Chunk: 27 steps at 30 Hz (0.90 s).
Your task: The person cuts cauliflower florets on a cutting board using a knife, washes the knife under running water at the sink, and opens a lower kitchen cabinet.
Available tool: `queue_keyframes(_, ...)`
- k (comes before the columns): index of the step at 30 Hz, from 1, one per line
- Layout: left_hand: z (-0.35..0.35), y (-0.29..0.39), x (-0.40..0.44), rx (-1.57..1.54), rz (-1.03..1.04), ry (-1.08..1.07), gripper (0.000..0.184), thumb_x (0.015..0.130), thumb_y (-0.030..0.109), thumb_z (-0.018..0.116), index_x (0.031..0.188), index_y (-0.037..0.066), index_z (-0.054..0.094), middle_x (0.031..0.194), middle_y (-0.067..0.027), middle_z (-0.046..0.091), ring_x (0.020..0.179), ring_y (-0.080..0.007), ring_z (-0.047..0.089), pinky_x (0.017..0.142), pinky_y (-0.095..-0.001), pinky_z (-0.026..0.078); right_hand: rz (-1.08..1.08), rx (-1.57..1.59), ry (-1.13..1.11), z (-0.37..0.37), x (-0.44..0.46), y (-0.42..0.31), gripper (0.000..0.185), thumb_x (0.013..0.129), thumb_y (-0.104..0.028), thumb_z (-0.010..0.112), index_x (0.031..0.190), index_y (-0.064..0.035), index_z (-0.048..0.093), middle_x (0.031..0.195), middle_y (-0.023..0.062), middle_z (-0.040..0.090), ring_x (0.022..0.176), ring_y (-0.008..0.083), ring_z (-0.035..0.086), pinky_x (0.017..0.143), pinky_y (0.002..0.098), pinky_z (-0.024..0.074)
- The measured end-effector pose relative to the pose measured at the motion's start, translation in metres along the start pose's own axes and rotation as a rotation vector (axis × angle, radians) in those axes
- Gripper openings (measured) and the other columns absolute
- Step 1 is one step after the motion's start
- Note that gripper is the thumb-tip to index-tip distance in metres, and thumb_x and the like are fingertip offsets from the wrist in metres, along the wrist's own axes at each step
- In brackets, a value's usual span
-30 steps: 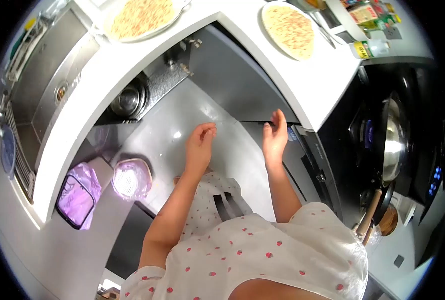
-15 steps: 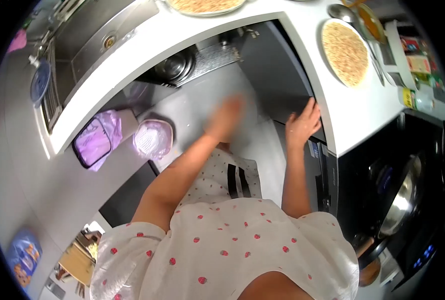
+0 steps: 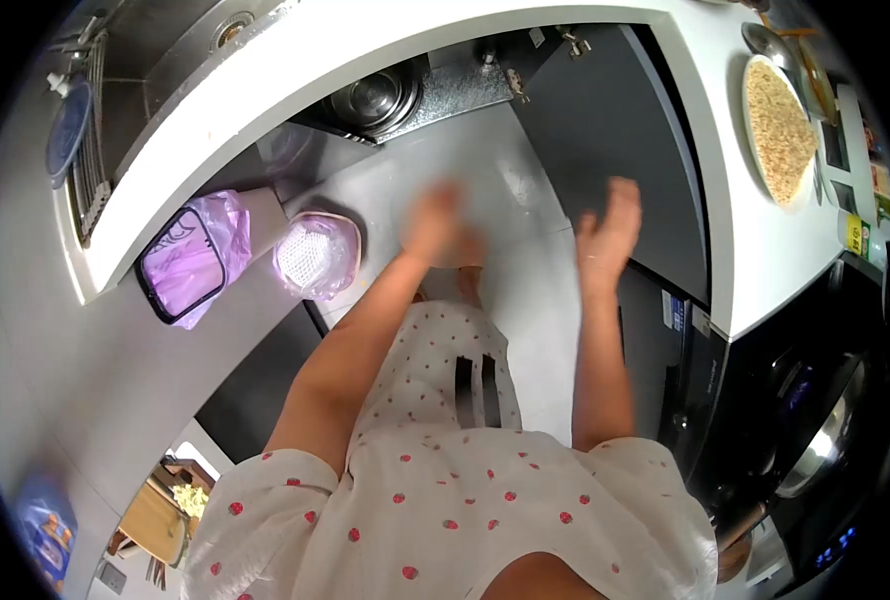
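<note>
My left hand [image 3: 435, 220] hangs over the floor in front of the open lower cabinet, smeared by motion, so its fingers cannot be made out. Near the grey cabinet door [image 3: 615, 130] is my right hand [image 3: 608, 240], its fingers stretched out and the thumb apart, with nothing in it. That door stands swung open, its hinges showing at the top. Inside the cabinet, a round metal pot or bowl [image 3: 373, 102] sits on the left of a shiny speckled base [image 3: 460, 103].
A bin with a purple bag [image 3: 187, 262] and a lined basket [image 3: 317, 255] stand at left. A plate of shredded or grainy food [image 3: 780, 130] is on the white counter [image 3: 710, 60]. At right is a black stove [image 3: 765, 400] with a shiny pan [image 3: 825, 440].
My right hand has come off the cabinet door's edge and now hangs free beside it. My left hand stays blurred in both frames. The whole view has shifted somewhat.
</note>
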<state>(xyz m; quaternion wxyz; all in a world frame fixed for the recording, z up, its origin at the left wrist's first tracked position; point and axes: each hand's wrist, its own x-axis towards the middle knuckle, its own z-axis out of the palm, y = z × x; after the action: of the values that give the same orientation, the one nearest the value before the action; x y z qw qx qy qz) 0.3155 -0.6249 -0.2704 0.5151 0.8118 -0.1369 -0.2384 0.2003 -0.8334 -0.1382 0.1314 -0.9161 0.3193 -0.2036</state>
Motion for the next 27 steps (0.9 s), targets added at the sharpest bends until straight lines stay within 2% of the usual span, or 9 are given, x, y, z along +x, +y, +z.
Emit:
queue_keyframes(6,-0.032,-0.072,0.048,0.036,-0.128,0.005,0.021,0.093,0.011,0.049,0.110,0.004,0.060,0.098,-0.0057,0.065,0.085,-0.0130,0.061,0.073,-0.0262,0.047,0.498,0.693,-0.642,0.171,-0.035,-0.055,0.036,0.081,-0.008,0.055,0.116,-0.0023,0.059,0.106,0.0153,0.064,0.095,0.0303,0.062,0.082,0.0343,0.0499)
queue_keyframes(8,-0.041,-0.079,0.068,0.027,-0.159,-0.017,0.023,0.094,0.012,0.049,0.114,0.003,0.058,0.103,-0.0071,0.064,0.087,-0.0143,0.061,0.074,-0.0272,0.048,0.232,0.469,-0.689,0.237,-0.039,-0.062,0.035,0.080,-0.010,0.055,0.113,-0.0018,0.061,0.098,0.0165,0.066,0.095,0.0301,0.063,0.082,0.0351,0.0499)
queue_keyframes(11,-0.051,-0.056,0.094,-0.381,-0.532,0.082,0.027,0.094,0.015,0.052,0.118,0.004,0.056,0.108,-0.0084,0.062,0.088,-0.0157,0.062,0.075,-0.0284,0.048,0.180,0.549,-0.702,0.319,-0.034,-0.069,0.034,0.077,-0.015,0.057,0.107,-0.0006,0.063,0.096,0.0174,0.067,0.095,0.0310,0.063,0.083,0.0365,0.0492)
queue_keyframes(13,-0.051,-0.085,0.121,-0.447,-0.501,0.105,0.029,0.094,0.015,0.053,0.120,0.004,0.055,0.110,-0.0080,0.062,0.089,-0.0167,0.061,0.076,-0.0299,0.049,0.259,0.592,-0.614,0.387,-0.034,-0.080,0.035,0.076,-0.016,0.058,0.107,-0.0004,0.063,0.098,0.0180,0.066,0.096,0.0320,0.063,0.085,0.0369,0.0486)
queue_keyframes(17,-0.052,-0.111,0.162,-0.287,-0.482,0.175,0.029,0.092,0.013,0.052,0.119,0.003,0.056,0.111,-0.0065,0.062,0.094,-0.0177,0.060,0.079,-0.0308,0.048,0.429,0.849,-0.584,0.450,-0.026,-0.075,0.038,0.074,-0.019,0.061,0.107,-0.0011,0.064,0.101,0.0195,0.066,0.097,0.0330,0.062,0.088,0.0364,0.0471)
queue_keyframes(21,-0.053,-0.139,0.194,0.382,-0.230,0.031,0.030,0.089,0.013,0.057,0.115,0.000,0.060,0.120,-0.0132,0.059,0.107,-0.0214,0.057,0.089,-0.0292,0.046,0.545,1.174,-0.678,0.475,-0.005,-0.086,0.042,0.073,-0.020,0.064,0.111,-0.0027,0.063,0.107,0.0208,0.065,0.103,0.0325,0.060,0.091,0.0353,0.0460)
queue_keyframes(23,-0.051,-0.178,0.218,0.247,-0.238,0.154,0.032,0.086,0.011,0.058,0.117,0.004,0.061,0.126,-0.0167,0.055,0.113,-0.0280,0.055,0.095,-0.0326,0.043,0.499,0.852,-0.600,0.468,0.008,-0.102,0.047,0.072,-0.022,0.066,0.116,-0.0042,0.061,0.113,0.0191,0.063,0.106,0.0311,0.059,0.093,0.0341,0.0450)
queue_keyframes(25,-0.051,-0.190,0.233,0.276,-0.287,0.149,0.030,0.086,0.013,0.056,0.115,0.008,0.063,0.132,-0.0189,0.050,0.119,-0.0327,0.049,0.100,-0.0356,0.039,0.152,0.779,-0.565,0.466,0.008,-0.095,0.051,0.073,-0.024,0.065,0.120,-0.0062,0.059,0.118,0.0176,0.061,0.110,0.0302,0.057,0.095,0.0340,0.0436)
queue_keyframes(27,-0.048,-0.198,0.239,0.853,-0.088,-0.030,0.030,0.088,0.019,0.052,0.114,0.010,0.064,0.129,-0.0193,0.052,0.123,-0.0315,0.046,0.101,-0.0364,0.038,0.491,0.942,-0.674,0.462,0.015,-0.105,0.052,0.074,-0.026,0.064,0.122,-0.0076,0.058,0.119,0.0164,0.061,0.112,0.0297,0.057,0.097,0.0344,0.0426)
